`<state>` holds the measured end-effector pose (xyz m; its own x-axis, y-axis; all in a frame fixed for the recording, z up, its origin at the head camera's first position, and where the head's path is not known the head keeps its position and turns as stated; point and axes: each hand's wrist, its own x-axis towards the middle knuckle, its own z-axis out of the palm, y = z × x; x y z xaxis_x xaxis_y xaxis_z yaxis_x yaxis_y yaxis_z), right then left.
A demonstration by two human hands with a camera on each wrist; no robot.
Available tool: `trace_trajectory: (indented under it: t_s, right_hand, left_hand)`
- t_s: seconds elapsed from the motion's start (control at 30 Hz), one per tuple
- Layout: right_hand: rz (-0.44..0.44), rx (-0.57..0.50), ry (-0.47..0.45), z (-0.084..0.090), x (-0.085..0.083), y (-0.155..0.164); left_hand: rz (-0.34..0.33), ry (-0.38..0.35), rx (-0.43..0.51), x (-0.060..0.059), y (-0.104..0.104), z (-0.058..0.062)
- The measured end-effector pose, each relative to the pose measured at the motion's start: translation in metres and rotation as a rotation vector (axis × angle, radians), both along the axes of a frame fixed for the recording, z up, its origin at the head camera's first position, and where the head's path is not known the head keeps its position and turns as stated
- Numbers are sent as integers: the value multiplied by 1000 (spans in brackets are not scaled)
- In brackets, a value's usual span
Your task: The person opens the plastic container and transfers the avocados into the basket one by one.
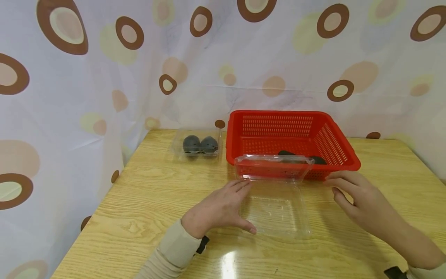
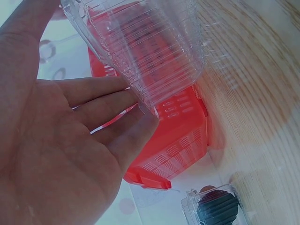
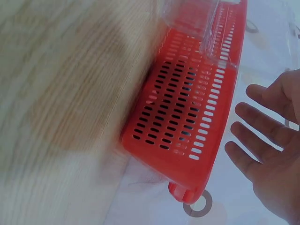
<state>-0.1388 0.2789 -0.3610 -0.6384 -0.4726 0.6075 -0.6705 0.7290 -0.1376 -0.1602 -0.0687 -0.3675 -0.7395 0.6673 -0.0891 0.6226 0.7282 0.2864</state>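
An empty clear plastic clamshell box point(image 1: 273, 211) lies with its lid point(image 1: 268, 168) raised, in front of the red basket point(image 1: 240, 151). My left hand point(image 1: 223, 209) is at the box's left side, thumb and fingers spread and fairly straight. In the left wrist view its fingertips point(image 2: 136, 96) meet the clear plastic edge. Empty and with loosely bent fingers, my right hand point(image 1: 359, 197) hovers by the basket's front right corner. Inside the basket are dark oval fruits, probably avocados point(image 1: 318, 160), partly hidden by the lid and front wall.
A second clear clamshell point(image 1: 177, 149), back left on the wooden table point(image 1: 139, 197), contains two dark oval fruits point(image 1: 209, 145). Behind the table hangs a white curtain point(image 1: 216, 50) with brown ring patterns. The raised lid overlaps the basket's front rim in the head view.
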Motion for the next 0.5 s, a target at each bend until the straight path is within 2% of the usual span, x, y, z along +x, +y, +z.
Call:
trace_trajectory:
  t_s: [0.23, 0.5]
  right_hand:
    - [103, -43, -19, -5, 11, -13]
    - [108, -29, -76, -10, 21, -30]
  left_hand:
    - [7, 5, -10, 0, 0, 0]
    - [3, 20, -23, 1, 0, 0]
